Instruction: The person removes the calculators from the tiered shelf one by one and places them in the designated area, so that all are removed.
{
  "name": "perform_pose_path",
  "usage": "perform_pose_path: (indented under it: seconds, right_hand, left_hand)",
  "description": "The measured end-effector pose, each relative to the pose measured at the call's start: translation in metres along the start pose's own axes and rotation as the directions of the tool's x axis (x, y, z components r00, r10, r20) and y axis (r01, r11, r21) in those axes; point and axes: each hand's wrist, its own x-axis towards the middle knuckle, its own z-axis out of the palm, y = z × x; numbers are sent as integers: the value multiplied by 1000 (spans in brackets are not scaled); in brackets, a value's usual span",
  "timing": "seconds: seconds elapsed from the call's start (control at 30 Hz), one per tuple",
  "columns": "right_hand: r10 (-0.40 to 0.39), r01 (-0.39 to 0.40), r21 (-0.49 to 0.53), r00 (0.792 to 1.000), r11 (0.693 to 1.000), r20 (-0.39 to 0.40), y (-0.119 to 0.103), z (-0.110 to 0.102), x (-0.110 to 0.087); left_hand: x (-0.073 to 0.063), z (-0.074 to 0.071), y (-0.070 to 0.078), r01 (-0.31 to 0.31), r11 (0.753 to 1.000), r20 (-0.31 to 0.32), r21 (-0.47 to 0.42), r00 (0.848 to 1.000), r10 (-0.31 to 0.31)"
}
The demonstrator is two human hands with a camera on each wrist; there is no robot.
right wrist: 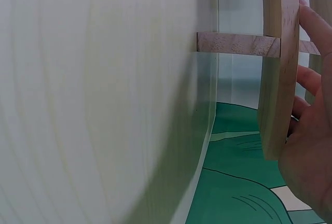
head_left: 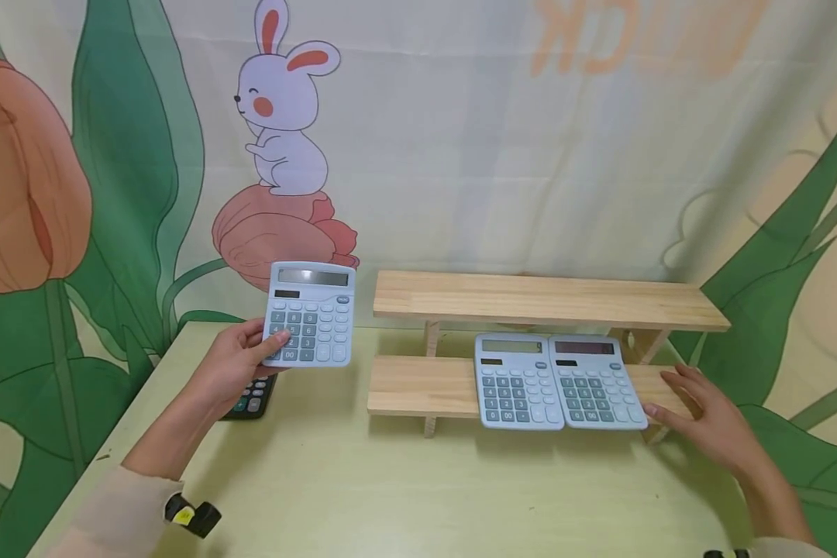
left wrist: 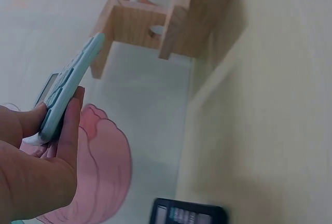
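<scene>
My left hand point(head_left: 233, 364) grips a light blue calculator point(head_left: 311, 314) by its lower left corner, thumb over the keys and the other fingers behind. It is held up in the air, left of a two-tier wooden shelf point(head_left: 418, 387). Two similar calculators, one on the left point(head_left: 519, 381) and one on the right point(head_left: 596, 384), lean side by side on the lower tier. My right hand point(head_left: 714, 422) is at that tier's right end, its thumb tip at or very near the right calculator's edge and its fingers loosely bent. In the right wrist view, the fingers point(right wrist: 311, 81) lie along the board.
A black calculator point(head_left: 253, 401) lies on the pale green table point(head_left: 390, 488), partly hidden behind my left hand and the held calculator. The shelf's upper board point(head_left: 544, 298) overhangs the back. Behind the table hangs a printed cloth point(head_left: 446, 155) with a rabbit and flowers.
</scene>
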Motion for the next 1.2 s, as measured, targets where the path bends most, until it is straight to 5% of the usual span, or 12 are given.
perform_pose_path:
  seconds: [0.57, 1.2]
  right_hand:
    - [9, -9, 9, 1000, 1000, 0, 0, 3, -2]
    - [-14, 14, 17, 1000, 1000, -26, -1, 1, 0]
  left_hand:
    - [17, 16, -87, 175, 984, -9, 18, 984, -175]
    - [28, 32, -94, 225, 972, -5, 65, 974, -225]
